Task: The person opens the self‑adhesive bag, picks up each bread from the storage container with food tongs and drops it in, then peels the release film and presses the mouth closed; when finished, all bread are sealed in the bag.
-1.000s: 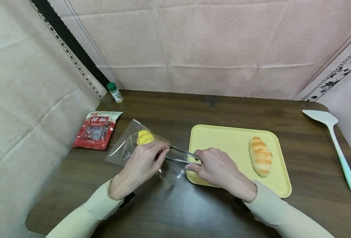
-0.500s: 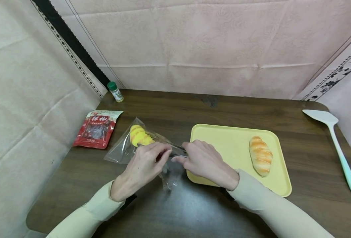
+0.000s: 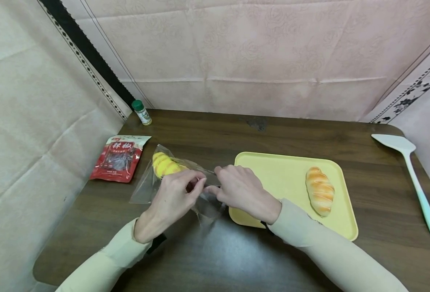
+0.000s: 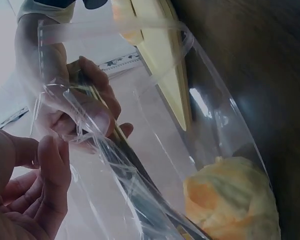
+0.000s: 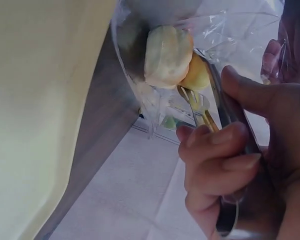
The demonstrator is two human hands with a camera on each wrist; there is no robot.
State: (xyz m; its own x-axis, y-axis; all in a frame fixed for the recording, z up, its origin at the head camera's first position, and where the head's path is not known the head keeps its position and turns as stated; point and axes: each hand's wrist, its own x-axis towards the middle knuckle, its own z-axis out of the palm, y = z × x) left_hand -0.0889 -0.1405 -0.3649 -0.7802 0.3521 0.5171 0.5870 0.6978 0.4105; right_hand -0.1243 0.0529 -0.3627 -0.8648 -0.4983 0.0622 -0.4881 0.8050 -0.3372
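Note:
My left hand (image 3: 174,196) pinches the edge of a clear plastic bag (image 3: 142,192) at its mouth. Inside the bag is a yellow striped bread roll (image 3: 163,164), toward the far left end. My right hand (image 3: 242,190) grips metal tongs (image 5: 227,105), whose arms reach into the bag. In the right wrist view the pronged tip (image 5: 192,97) lies close to the roll; whether the tongs grip it, I cannot tell. From the head view the tongs are mostly hidden by my right hand.
To the right, a pale yellow tray (image 3: 273,162) bears a golden bread roll (image 3: 319,191). Beyond it lies a white spatula with a mint handle (image 3: 422,198). A red food pouch (image 3: 118,160) and a green-capped bottle (image 3: 142,112) are at the left.
My right hand has moved left, bringing the tongs deeper into the bag. The yellow roll has shifted left and toward the bag's far end. My left hand stays nearly in place.

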